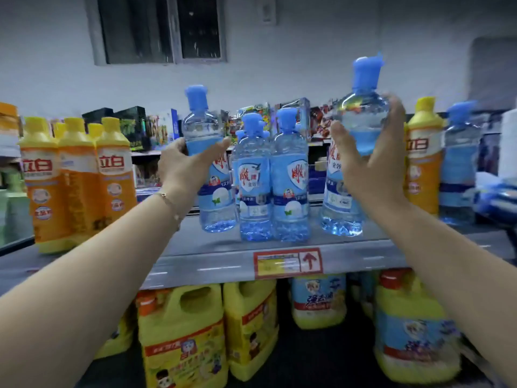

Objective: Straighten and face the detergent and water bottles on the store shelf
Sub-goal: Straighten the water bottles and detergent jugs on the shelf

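My left hand (187,166) grips a clear blue bottle with a blue cap (215,208), tilted slightly, its base just above the grey shelf (207,264). My right hand (372,161) grips a second blue bottle (361,119), leaning right with its base near the shelf surface. Between them two more blue bottles (272,186) stand upright at the shelf front, labels facing me. Orange detergent bottles with yellow caps (78,180) stand grouped at the left. Another orange bottle (423,158) and a blue bottle (458,169) stand at the right.
A red and yellow price tag (288,263) is on the shelf edge. Below it stand large yellow detergent jugs (181,334) and blue-labelled ones (416,331). Behind the shelf are boxes of goods (134,127), a grey wall and a window (159,29).
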Available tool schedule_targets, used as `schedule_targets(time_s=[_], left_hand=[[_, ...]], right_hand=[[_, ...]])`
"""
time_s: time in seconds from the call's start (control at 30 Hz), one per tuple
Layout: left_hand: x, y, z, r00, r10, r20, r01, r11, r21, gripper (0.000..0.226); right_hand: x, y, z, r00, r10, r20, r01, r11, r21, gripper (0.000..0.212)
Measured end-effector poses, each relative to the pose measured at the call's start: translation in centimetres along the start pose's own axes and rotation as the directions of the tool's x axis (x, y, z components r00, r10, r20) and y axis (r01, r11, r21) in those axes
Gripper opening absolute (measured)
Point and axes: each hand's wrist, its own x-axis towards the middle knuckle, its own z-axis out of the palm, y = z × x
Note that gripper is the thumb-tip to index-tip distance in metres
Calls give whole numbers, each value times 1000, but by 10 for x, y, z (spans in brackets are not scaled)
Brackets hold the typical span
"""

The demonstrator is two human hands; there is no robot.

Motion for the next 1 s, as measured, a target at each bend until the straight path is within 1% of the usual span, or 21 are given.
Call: schedule_targets(time_s=[0.03, 0.13, 0.27, 0.3, 0.33, 0.4, 0.43, 0.47, 0.5, 0.57, 0.6, 0.63, 0.67, 0.7, 0.73, 0.77, 0.8, 0.83, 0.9, 0.93, 1.0], left_hand=[[4, -8, 7, 1000, -11, -18, 11, 1000, 22, 58], [9, -29, 20, 999, -27, -41, 31, 994, 108, 51], [11, -49, 32, 1000, -17, -13, 19, 980, 199, 60], [14, -52, 34, 1000, -22, 3, 21, 973, 232, 69], [14, -52, 36, 999, -40, 35, 30, 967, 252, 83], [18, -57, 39, 992, -65, 108, 38, 971, 238, 109], [20, -58, 41, 987, -76, 140, 43, 973, 226, 114], [20, -57, 43, 981, -89, 170, 52, 975, 215, 112], [22, -58, 44, 976, -84, 199, 42, 978, 203, 101], [25, -60, 45, 961, -70, 266, 15, 979, 203, 70], [26, -60, 44, 948, -71, 311, 6, 978, 207, 66], [28, -63, 41, 932, -78, 353, -3, 975, 223, 70], [29, -63, 37, 912, -92, 399, -14, 967, 255, 76], [29, -65, 32, 894, -98, 437, -38, 955, 293, 77], [27, -66, 28, 871, -127, 474, -38, 945, 323, 77], [26, -70, 25, 850, -156, 503, -38, 935, 353, 81], [24, -73, 22, 828, -201, 524, -26, 919, 394, 85], [22, -77, 21, 812, -236, 533, -25, 899, 437, 83], [17, -80, 19, 799, -304, 518, -2, 861, 509, 69], [16, -81, 18, 798, -337, 500, 24, 846, 533, 68], [16, -80, 18, 776, -390, 495, 63, 829, 555, 79]], right_hand=[[2, 11, -2, 1000, 11, -4, -11, 1000, -25, 64], [4, 41, 0, 999, 52, 8, -50, 992, -113, 71], [0, 68, 18, 989, 130, 74, -117, 980, -162, 77], [-1, 73, 25, 985, 143, 99, -126, 978, -165, 77], [-2, 77, 31, 979, 167, 120, -146, 975, -165, 76], [-4, 81, 43, 962, 227, 153, -200, 964, -173, 75], [-5, 81, 48, 955, 246, 168, -215, 960, -181, 75], [-6, 82, 51, 945, 267, 190, -233, 955, -183, 75], [-6, 82, 53, 934, 286, 215, -252, 952, -172, 75], [-7, 84, 54, 906, 326, 272, -301, 945, -128, 73], [-8, 85, 53, 887, 349, 303, -332, 937, -106, 70], [-10, 87, 51, 863, 379, 334, -365, 925, -106, 66], [-12, 88, 47, 834, 416, 362, -383, 909, -162, 64], [-16, 88, 43, 806, 448, 387, -360, 890, -280, 64], [-19, 88, 38, 780, 473, 410, -303, 858, -415, 65], [-21, 87, 34, 756, 490, 434, -238, 824, -515, 65], [-23, 86, 30, 728, 504, 464, -199, 803, -561, 64], [-23, 84, 27, 699, 518, 494, -192, 800, -568, 61], [-20, 80, 24, 664, 533, 524, -213, 807, -551, 58], [-18, 78, 23, 652, 540, 532, -230, 809, -540, 57], [-15, 74, 22, 630, 550, 548, -261, 815, -518, 54]])
